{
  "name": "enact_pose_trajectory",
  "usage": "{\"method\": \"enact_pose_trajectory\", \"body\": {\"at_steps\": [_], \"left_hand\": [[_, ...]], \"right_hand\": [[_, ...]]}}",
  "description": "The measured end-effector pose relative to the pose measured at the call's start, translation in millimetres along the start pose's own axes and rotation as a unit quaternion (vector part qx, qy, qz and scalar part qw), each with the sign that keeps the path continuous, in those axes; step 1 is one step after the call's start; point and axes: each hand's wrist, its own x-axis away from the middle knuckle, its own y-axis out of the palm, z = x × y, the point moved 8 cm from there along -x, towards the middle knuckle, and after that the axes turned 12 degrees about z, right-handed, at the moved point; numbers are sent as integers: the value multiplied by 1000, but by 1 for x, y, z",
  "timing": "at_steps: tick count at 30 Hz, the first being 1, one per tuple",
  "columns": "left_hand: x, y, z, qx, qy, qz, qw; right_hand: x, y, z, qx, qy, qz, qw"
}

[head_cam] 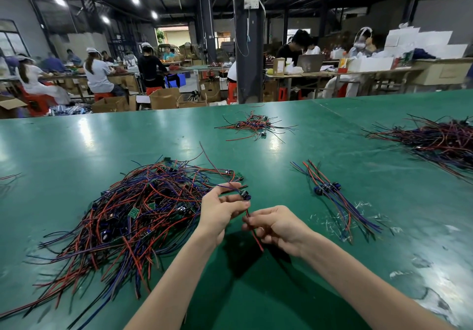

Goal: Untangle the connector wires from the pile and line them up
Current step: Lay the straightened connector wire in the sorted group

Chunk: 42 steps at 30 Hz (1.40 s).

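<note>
Red wire [253, 230] with a dark connector [245, 194] is stretching between both hands above the green bench [76, 150]: left hand [220, 210] and right hand [276, 224] pinching it, beside the pile [133, 209]; sorted wires [332, 196] lying right.

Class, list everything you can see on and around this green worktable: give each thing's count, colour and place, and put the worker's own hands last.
Worktable: one, green, fills the foreground.
Tangled wire pile: one, red, blue and black with small green boards, near left.
Lined-up wires: one small row, red and blue with blue connectors, near right.
Small far pile: one, red and black, table centre back.
Large far pile: one, dark red and black, right edge.
Held wire: one, red, between both hands.
Cardboard boxes: several, brown, floor behind table.
Stools: several, red, at back benches.
Other workers: several, seated in background.
Left hand: pinching the wire's connector end.
Right hand: gripping the wire lower down.
</note>
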Motion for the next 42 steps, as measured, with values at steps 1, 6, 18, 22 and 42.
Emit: {"method": "enact_pose_trajectory", "body": {"at_steps": [1,6,18,22,42], "left_hand": [[-1,-1,1,7,-2,7,1000],[-3,-2,2,43,-41,9,998],[-6,-16,5,87,-92,38,991],[-13,-24,6,97,-101,56,989],[-1,4,-6,104,-122,-18,987]], "right_hand": [[2,1,0,8,-2,-6,1000],[8,-1,-9,76,-55,-11,996],[22,11,-13,195,-108,-104,969],[27,14,-12,203,-110,-134,964],[41,8,-15,312,-66,-265,910]]}}
